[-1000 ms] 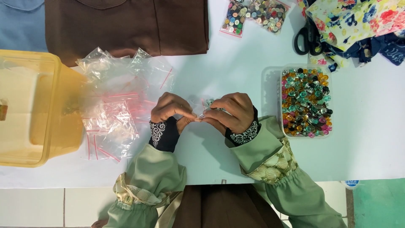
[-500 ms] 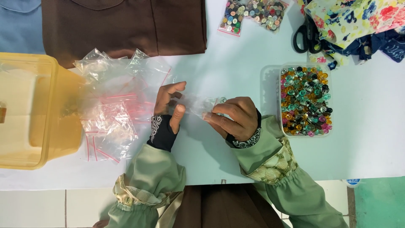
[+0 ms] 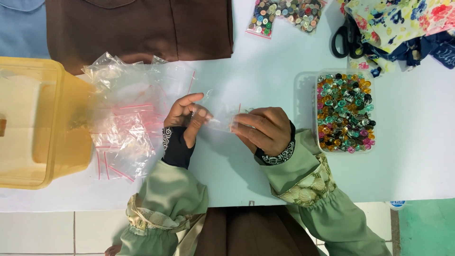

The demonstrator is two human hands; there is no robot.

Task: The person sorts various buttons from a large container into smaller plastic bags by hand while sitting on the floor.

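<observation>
Small clear zip bag point(image 3: 222, 116), held between both hands above the white tabletop point(image 3: 417, 156).
Long axis left to right; left hand point(image 3: 187, 118) pinches one end, right hand point(image 3: 263, 130) the other, both grips closed. Loose bags point(image 3: 128, 118) lie left, bead tray point(image 3: 344, 112) right.

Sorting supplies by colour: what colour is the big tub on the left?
The tub is translucent yellow, seen in the head view.

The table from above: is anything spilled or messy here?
Nothing is spilled. The beads stay inside their clear tub, and both hands hold one small clear bag. Only the heap of empty bags lies untidy.
</observation>
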